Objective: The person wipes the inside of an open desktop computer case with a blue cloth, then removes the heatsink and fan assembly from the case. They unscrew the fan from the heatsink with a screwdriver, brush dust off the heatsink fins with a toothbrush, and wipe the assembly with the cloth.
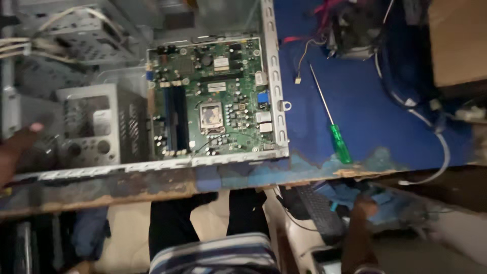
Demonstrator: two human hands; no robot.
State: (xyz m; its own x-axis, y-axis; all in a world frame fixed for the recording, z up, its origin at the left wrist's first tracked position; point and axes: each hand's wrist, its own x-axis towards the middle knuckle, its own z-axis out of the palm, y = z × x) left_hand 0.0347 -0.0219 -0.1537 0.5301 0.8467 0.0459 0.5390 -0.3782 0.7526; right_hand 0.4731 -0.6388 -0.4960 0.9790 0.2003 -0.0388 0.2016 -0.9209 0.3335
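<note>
Computer case (91,127) is lying open on the table (355,101); left hand (15,147), cropped at frame's edge, is touching its side, grip unclear. Right hand (362,208) is hanging blurred below the table edge.

The left hand (14,149) is entering from the left edge, fingers extended forward, grip empty; the right hand (364,207) is hanging low, fingers curled, its grip not discernible

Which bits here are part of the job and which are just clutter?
In hand:
- left hand on the open computer case
- green motherboard inside it
- green-handled screwdriver beside it

Lying about:
- loose fan and wires
- cardboard box
- keyboard below, near the right hand
</note>
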